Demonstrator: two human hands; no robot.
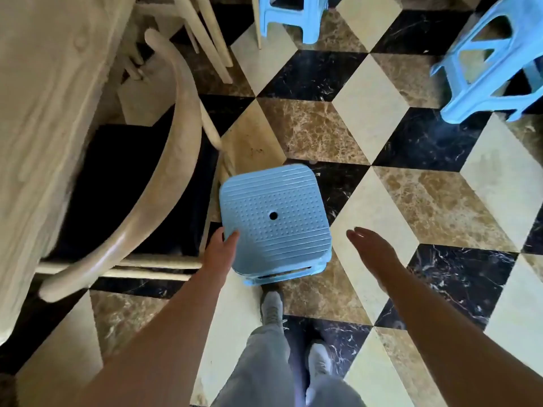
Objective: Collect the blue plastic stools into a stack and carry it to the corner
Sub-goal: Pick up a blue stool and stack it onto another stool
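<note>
A blue plastic stool stack (274, 221) with a dotted seat and a centre hole is in front of me, seen from above; a second rim shows under its near edge. My left hand (219, 252) grips the seat's near-left corner, thumb on top. My right hand (373, 254) hovers to the right of the stack, fingers straight, touching nothing. Another blue stool (496, 63) stands at the far right on the floor. A third blue stool (289, 16) stands at the top centre.
A pale wooden chair (164, 171) with a curved backrest stands close on the left, tucked under a pale table (44, 98). More chair legs (211, 39) show at the top. The floor (382, 142) is tiled in black, brown and cream diamonds. My feet are below the stack.
</note>
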